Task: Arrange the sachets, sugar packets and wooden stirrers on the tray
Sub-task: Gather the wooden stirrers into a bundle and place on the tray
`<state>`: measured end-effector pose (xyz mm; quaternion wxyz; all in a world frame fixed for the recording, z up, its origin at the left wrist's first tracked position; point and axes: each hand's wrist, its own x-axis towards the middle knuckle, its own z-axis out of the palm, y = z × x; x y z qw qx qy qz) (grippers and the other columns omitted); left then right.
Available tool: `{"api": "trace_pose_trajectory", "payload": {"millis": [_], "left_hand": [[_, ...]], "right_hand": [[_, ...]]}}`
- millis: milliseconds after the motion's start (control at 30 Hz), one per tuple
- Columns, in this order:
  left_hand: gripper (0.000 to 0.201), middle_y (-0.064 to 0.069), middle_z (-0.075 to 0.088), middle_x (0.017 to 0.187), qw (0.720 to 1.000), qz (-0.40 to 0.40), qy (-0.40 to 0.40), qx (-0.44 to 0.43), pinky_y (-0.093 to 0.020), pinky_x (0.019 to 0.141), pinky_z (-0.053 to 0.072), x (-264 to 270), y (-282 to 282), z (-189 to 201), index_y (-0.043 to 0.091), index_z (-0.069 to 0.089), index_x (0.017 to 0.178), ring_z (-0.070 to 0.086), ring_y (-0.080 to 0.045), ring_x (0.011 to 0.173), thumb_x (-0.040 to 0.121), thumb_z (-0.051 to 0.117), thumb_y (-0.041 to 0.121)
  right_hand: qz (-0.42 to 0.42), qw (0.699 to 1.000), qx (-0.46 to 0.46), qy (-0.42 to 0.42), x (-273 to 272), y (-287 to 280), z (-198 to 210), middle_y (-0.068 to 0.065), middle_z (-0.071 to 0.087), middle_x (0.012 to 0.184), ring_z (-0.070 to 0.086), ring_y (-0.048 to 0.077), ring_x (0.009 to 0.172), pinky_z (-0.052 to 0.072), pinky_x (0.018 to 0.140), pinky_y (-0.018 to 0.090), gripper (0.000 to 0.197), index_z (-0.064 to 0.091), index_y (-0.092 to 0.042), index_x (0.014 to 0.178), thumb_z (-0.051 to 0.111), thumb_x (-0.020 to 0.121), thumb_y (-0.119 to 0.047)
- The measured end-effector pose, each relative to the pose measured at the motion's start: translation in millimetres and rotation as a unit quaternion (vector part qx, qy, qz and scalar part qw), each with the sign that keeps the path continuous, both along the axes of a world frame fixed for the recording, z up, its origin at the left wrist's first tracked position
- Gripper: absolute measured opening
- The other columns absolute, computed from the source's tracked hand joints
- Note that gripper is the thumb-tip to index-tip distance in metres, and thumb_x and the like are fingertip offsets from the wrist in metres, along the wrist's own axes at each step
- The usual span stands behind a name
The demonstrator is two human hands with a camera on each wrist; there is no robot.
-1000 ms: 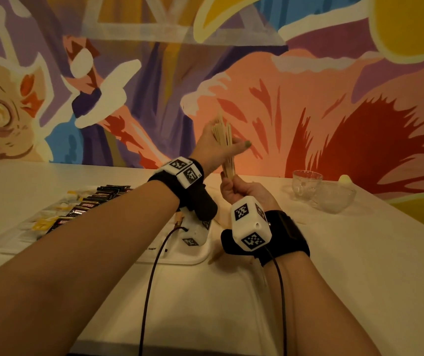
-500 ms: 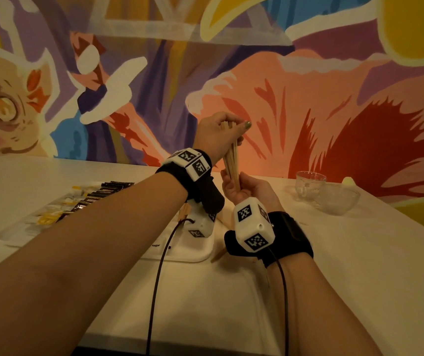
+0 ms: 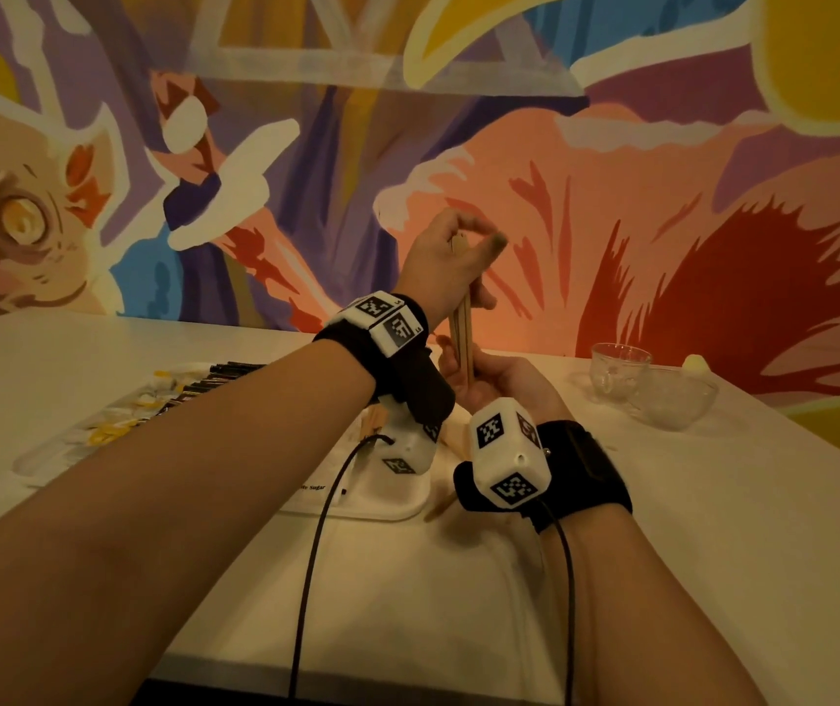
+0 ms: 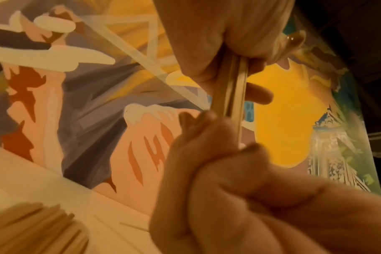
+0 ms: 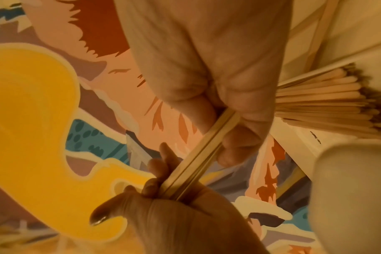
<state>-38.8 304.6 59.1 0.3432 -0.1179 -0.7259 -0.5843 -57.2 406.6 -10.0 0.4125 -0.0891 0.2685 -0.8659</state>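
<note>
While my left hand [image 3: 446,257] pinches the top and my right hand [image 3: 497,384] grips the bottom, the wooden stirrers [image 3: 460,332] stand upright above the tray [image 3: 397,507]; light, stiff, slippery, best held midway.

Both hands' fingers [image 5: 241,110] grip a stirrer bundle [image 5: 198,158]; more stirrers [image 5: 324,103] fanned at right.

Dim, warm amber light all round; wide-angle bending at the edges, wrist views soft and smeared, near skin out of focus.
</note>
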Motion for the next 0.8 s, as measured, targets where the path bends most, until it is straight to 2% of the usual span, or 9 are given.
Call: {"api": "trace_pose_trajectory", "payload": {"millis": [133,267,333,433,567,633,700,767,800], "left_hand": [[0.026,0.003,0.046,0.044,1.000,0.012,-0.003,-0.003,-0.045,0.056,0.057,14.3,-9.2,7.3,0.009,0.047,0.081,0.055,-0.016,0.038,0.093,0.056,0.030],[0.032,0.002,0.042,0.045,0.999,0.007,-0.034,0.038,-0.039,0.052,0.059,29.2,-21.4,8.2,0.009,0.046,0.071,0.047,-0.014,0.035,0.096,0.052,0.028],[0.033,0.002,0.043,0.046,0.999,0.036,-0.031,0.007,-0.040,0.054,0.056,34.6,-29.5,5.9,0.010,0.046,0.070,0.048,-0.016,0.038,0.095,0.052,0.030],[0.034,-0.001,0.047,0.051,0.994,0.090,-0.006,-0.058,-0.033,0.052,0.046,42.7,-37.7,2.0,0.011,0.046,0.069,0.050,-0.023,0.051,0.095,0.052,0.033],[0.033,-0.001,0.050,0.054,0.993,0.104,-0.005,-0.053,-0.037,0.057,0.045,51.0,-42.8,-5.2,0.015,0.045,0.067,0.050,-0.021,0.052,0.095,0.052,0.032],[0.032,0.000,0.051,0.056,0.992,0.103,-0.016,-0.063,-0.031,0.056,0.045,55.6,-43.9,-11.7,0.016,0.044,0.067,0.050,-0.014,0.049,0.095,0.051,0.030],[0.033,0.004,0.052,0.060,0.987,0.096,-0.045,-0.117,-0.023,0.057,0.043,61.1,-42.9,-20.8,0.018,0.043,0.067,0.050,-0.004,0.051,0.096,0.049,0.032],[0.033,0.008,0.054,0.065,0.975,0.088,-0.085,-0.184,-0.015,0.056,0.039,64.6,-42.5,-30.4,0.020,0.044,0.067,0.048,-0.001,0.056,0.097,0.045,0.035],[0.034,0.008,0.055,0.068,0.971,0.082,-0.104,-0.199,-0.014,0.056,0.039,66.1,-43.3,-34.4,0.019,0.045,0.068,0.048,-0.002,0.058,0.097,0.044,0.036]], "right_hand": [[0.059,0.981,0.111,0.149,14.2,3.6,8.1,0.007,0.056,0.066,0.060,0.017,0.056,0.051,0.061,0.028,0.029,0.061,-0.001,0.092,0.036,0.097,-0.013],[0.085,0.931,0.180,0.305,23.2,-1.3,17.3,0.006,0.071,0.083,0.069,0.016,0.077,0.047,0.079,0.036,0.032,0.061,-0.007,0.102,0.030,0.098,-0.009],[0.071,0.913,0.170,0.364,26.4,-8.0,24.0,0.010,0.070,0.099,0.067,0.022,0.095,0.047,0.089,0.040,0.032,0.060,-0.011,0.109,0.031,0.098,-0.006],[0.077,0.883,0.178,0.428,32.6,-17.6,36.3,0.015,0.065,0.098,0.061,0.030,0.098,0.046,0.095,0.039,0.027,0.054,-0.009,0.108,0.035,0.095,0.005],[0.067,0.804,0.277,0.523,45.5,-27.1,46.5,0.011,0.060,0.084,0.066,0.015,0.075,0.057,0.071,0.023,0.021,0.049,-0.007,0.104,0.044,0.092,0.009],[0.063,0.773,0.326,0.542,47.2,-28.9,44.9,0.011,0.061,0.085,0.065,0.014,0.076,0.057,0.074,0.024,0.016,0.052,-0.006,0.095,0.047,0.091,0.009],[0.073,0.712,0.401,0.572,47.5,-30.2,40.1,0.016,0.064,0.089,0.062,0.017,0.085,0.052,0.085,0.032,0.010,0.057,-0.003,0.094,0.051,0.090,0.005],[0.072,0.647,0.472,0.595,47.2,-34.1,32.9,0.027,0.056,0.091,0.051,0.022,0.085,0.046,0.075,0.030,0.009,0.060,0.003,0.095,0.057,0.087,-0.002],[0.069,0.636,0.488,0.593,47.3,-36.5,28.6,0.024,0.051,0.089,0.046,0.023,0.085,0.042,0.071,0.029,0.007,0.061,0.001,0.092,0.059,0.086,-0.001]]}}
